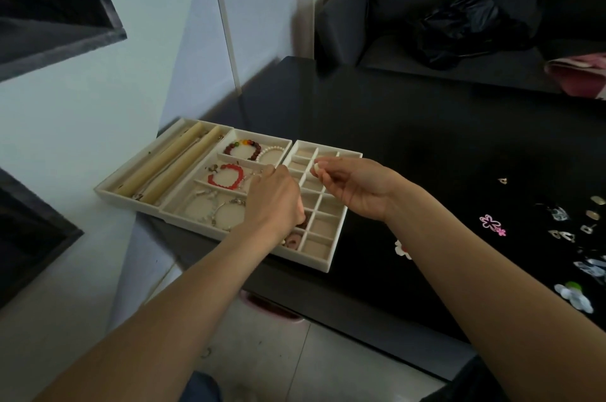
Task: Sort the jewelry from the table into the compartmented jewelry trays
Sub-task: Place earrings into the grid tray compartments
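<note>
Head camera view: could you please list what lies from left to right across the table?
Tray with roll cushions → red bead bracelet → left hand → right hand → pink flower piece → small metal pieces.

Two hands (left (pixel 273 196), right (pixel 352 187)); two cream jewelry trays (pixel 129 178) (pixel 337 239); two padded rolls (pixel 164 160); one red bead bracelet (pixel 226 179); one dark multicoloured bead bracelet (pixel 244 149); one pearl bracelet (pixel 270 149).

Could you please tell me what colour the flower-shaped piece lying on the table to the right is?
Pink with white edging: the flower piece, head view.
</note>
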